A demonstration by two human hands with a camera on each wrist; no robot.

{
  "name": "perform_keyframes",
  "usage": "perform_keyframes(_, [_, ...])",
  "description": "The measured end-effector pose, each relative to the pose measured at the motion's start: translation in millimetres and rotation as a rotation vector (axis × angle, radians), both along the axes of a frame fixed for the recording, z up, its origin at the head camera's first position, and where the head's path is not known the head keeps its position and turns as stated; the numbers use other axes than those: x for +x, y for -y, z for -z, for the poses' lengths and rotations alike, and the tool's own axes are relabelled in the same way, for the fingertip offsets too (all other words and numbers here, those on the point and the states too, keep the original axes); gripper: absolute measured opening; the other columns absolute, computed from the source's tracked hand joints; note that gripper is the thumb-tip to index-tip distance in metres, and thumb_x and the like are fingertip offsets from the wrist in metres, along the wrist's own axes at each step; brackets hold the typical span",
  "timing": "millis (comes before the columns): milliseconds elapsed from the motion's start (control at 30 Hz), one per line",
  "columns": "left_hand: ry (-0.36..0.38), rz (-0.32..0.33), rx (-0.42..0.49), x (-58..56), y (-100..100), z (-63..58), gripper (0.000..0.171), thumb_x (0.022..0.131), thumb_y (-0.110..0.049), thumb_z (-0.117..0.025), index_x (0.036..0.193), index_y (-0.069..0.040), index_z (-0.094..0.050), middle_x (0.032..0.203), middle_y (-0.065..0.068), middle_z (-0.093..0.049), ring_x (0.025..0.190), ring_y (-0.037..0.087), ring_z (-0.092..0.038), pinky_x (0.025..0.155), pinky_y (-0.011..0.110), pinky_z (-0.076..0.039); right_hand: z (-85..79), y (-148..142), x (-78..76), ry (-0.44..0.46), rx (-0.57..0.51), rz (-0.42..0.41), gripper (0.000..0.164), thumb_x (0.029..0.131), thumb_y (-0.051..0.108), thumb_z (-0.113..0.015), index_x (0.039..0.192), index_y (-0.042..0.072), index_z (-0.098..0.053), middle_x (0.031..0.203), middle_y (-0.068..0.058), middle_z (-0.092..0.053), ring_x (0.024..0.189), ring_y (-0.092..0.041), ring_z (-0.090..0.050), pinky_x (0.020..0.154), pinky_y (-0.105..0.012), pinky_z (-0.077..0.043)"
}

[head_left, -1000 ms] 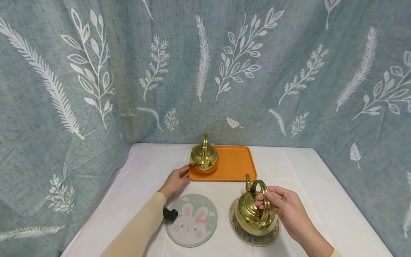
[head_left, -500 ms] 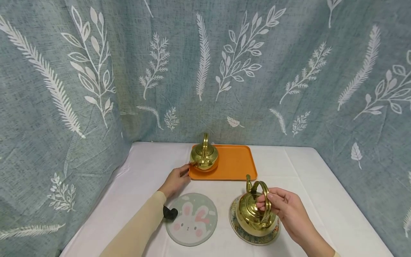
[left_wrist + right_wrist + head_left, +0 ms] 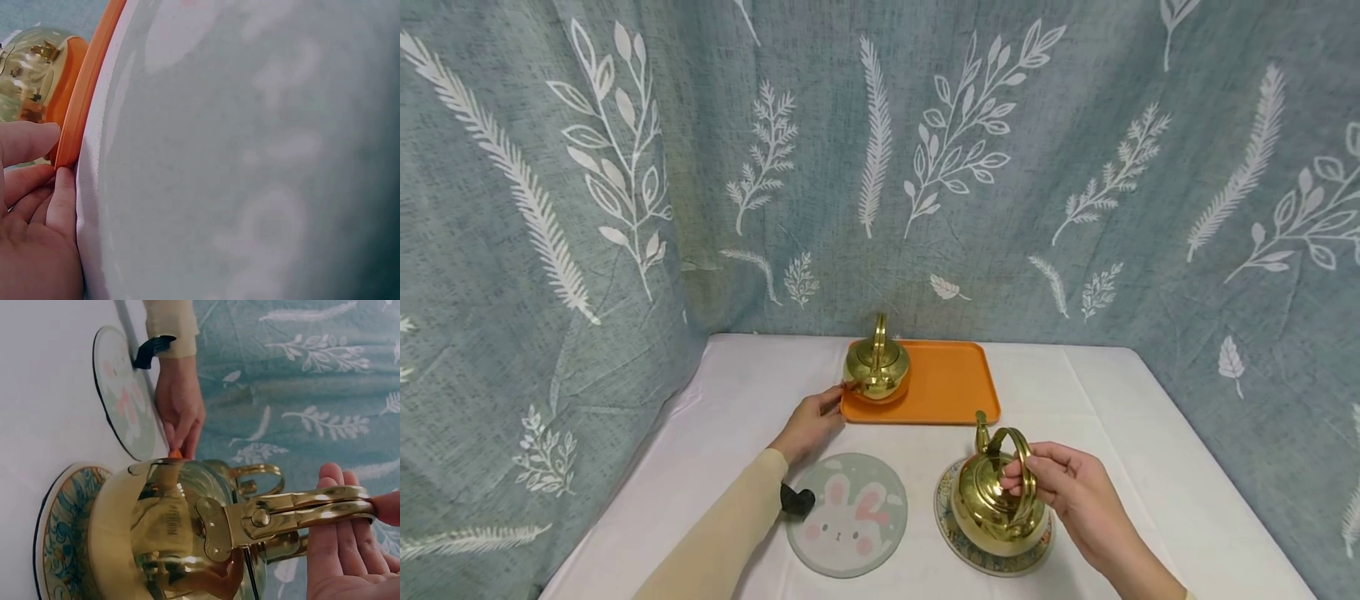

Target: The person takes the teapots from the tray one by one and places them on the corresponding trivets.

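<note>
A brass kettle [image 3: 996, 504] stands on a patterned round trivet [image 3: 958, 546] at the front right of the table. My right hand [image 3: 1024, 477] grips its raised handle [image 3: 300, 509] from the right, with the fingers [image 3: 337, 550] curled round the bar. A second brass kettle [image 3: 876, 367] sits in the left end of an orange tray [image 3: 955, 383]. My left hand [image 3: 833, 405] pinches the tray's near left corner. In the left wrist view its thumb lies over the rim [image 3: 81, 106] and its fingers [image 3: 62, 200] press against the edge.
A round grey mat with a rabbit face [image 3: 847, 514] lies in front of the tray, left of the trivet. The white table [image 3: 1150, 433] is walled by a leaf-printed blue curtain [image 3: 925, 167] at the back and on both sides.
The right hand and the kettle it holds have sunk very slightly onto the trivet. The left hand stays at the tray corner.
</note>
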State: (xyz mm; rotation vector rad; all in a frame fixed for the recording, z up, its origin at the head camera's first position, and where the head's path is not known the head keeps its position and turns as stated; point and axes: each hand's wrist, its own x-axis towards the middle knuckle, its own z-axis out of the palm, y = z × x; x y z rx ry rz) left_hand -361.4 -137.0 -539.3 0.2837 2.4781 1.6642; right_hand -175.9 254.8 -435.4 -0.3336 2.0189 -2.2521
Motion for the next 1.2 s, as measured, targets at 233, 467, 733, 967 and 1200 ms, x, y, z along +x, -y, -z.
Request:
perform_keyframes(233, [-0.001, 0.009, 0.004, -0.4, 0.7, 0.6, 0.064, 0.104, 0.006, -0.064, 0.163, 0.007, -0.041, 0.170, 0.023, -0.036, 0.156, 0.039, -0.035, 0.123, 0.049, -0.039, -1.7, -0.9, 0.2, 0.036, 0.047, 0.130, 0.032, 0.112, 0.009, -0.059, 0.128, -0.019, -0.058, 0.108, -0.020, -0.076, 0.097, -0.024, -0.079, 0.090, -0.036, -0.065])
perform_keyframes(467, [-0.008, 0.021, 0.017, 0.7, -0.6, -1.9, 0.064, 0.102, 0.007, -0.066, 0.162, 0.010, -0.041, 0.169, 0.026, -0.036, 0.154, 0.040, -0.039, 0.121, 0.049, -0.041, -5.1, -8.0, -2.2, 0.024, 0.093, 0.211, 0.034, 0.113, 0.012, -0.059, 0.129, -0.018, -0.061, 0.109, -0.016, -0.075, 0.098, -0.023, -0.076, 0.090, -0.034, -0.064])
perform_keyframes(733, [-0.002, 0.009, 0.011, -0.4, -0.6, 1.3, 0.064, 0.103, 0.006, -0.066, 0.162, 0.009, -0.041, 0.170, 0.025, -0.035, 0.155, 0.040, -0.038, 0.121, 0.048, -0.042, -9.3, -20.5, -14.6, -0.054, 0.046, 0.155, 0.029, 0.115, 0.011, -0.055, 0.129, -0.013, -0.064, 0.112, -0.017, -0.076, 0.102, -0.024, -0.077, 0.093, -0.036, -0.064])
perform_keyframes(967, [-0.006, 0.007, 0.006, -2.5, 0.2, 3.7, 0.063, 0.104, 0.006, -0.065, 0.162, 0.007, -0.041, 0.170, 0.024, -0.036, 0.156, 0.039, -0.036, 0.122, 0.048, -0.040, -22.8, -27.7, -31.5, -0.115, 0.027, 0.105, 0.028, 0.116, 0.012, -0.053, 0.129, -0.009, -0.065, 0.113, -0.013, -0.078, 0.103, -0.023, -0.078, 0.096, -0.036, -0.063])
perform_keyframes(1200, [-0.022, 0.007, -0.011, -3.4, -0.8, 2.1, 0.063, 0.103, 0.006, -0.066, 0.162, 0.009, -0.042, 0.169, 0.025, -0.037, 0.156, 0.041, -0.036, 0.122, 0.050, -0.040, -46.2, -25.9, -55.8, -0.112, 0.056, 0.085, 0.030, 0.115, 0.016, -0.057, 0.131, -0.009, -0.064, 0.113, -0.011, -0.079, 0.103, -0.022, -0.078, 0.097, -0.034, -0.062])
